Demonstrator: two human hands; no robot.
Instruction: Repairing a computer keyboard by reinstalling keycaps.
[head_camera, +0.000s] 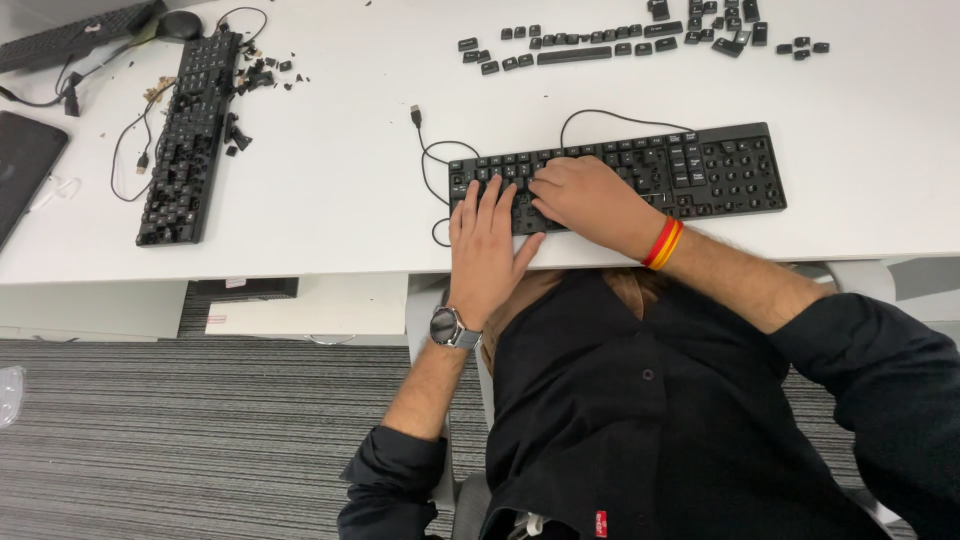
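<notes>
Head camera, looking down on a white desk (340, 190). Left hand (488, 250) lies flat and open, fingers spread, on the left end of a black wired keyboard (720, 170) at the desk's near edge, steadying it without gripping. Right hand (590, 200) is curled, fingertips pressed down among the keys near the middle; whether it pinches a keycap cannot be told. Progress, as judged from the layout — the keyboard's right block shows bare switch posts where caps are off, while the left and middle rows look mostly capped. Loose keycaps (600, 45) lie in rows at the far edge, well apart from the keyboard. A second black keyboard (190, 140) lies at far left, also missing caps, with small black fragments (255, 75) beside it. Its cable (135, 150) loops on the desk.
</notes>
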